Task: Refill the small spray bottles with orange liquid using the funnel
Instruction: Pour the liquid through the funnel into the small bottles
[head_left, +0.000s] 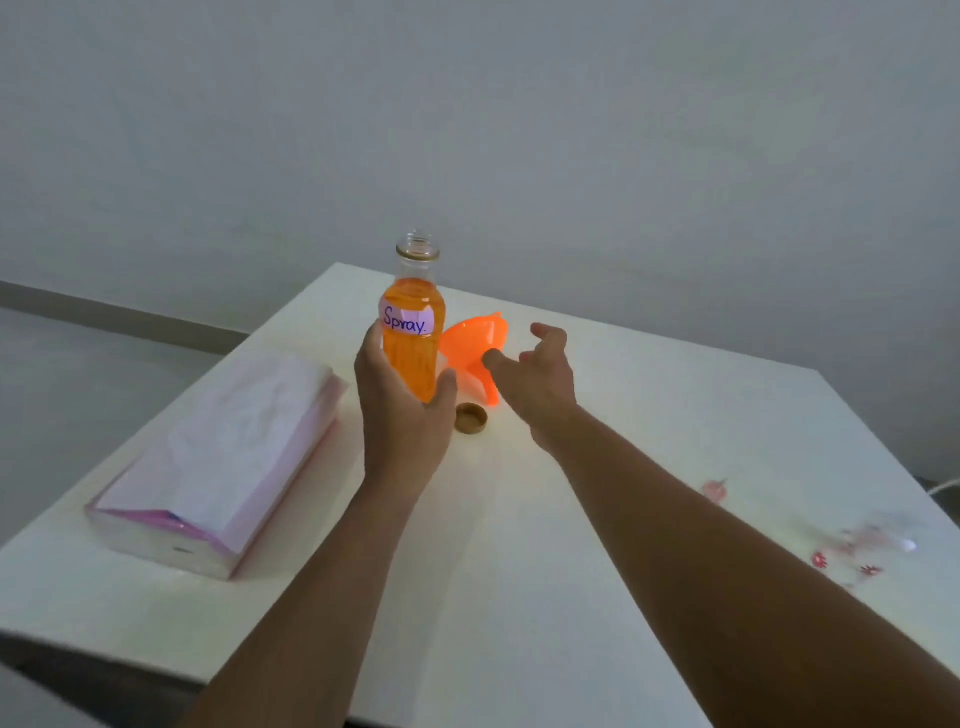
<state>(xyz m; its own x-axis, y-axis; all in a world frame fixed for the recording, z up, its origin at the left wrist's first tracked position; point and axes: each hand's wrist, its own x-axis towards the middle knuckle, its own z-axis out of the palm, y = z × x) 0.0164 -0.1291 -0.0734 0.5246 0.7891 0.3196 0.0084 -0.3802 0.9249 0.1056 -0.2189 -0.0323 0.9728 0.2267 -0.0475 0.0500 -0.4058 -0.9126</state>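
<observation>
A clear bottle (415, 312) of orange liquid, labelled "Spray", stands upright and uncapped near the far middle of the white table (675, 415). My left hand (402, 405) is wrapped around its lower part. Its brown cap (471, 417) lies on the table just right of that hand. An orange funnel (475, 345) lies on its side right behind the cap. My right hand (537, 371) hovers open beside the funnel, fingers spread, touching nothing that I can see. Blurred small clear bottles with red flower prints (862, 548) lie at the table's right edge.
A pink-and-white pack of tissues (223, 462) lies along the left side of the table. A small pinkish item (716, 490) sits right of my right forearm. The table's far edge runs close behind the bottle; a grey wall stands beyond.
</observation>
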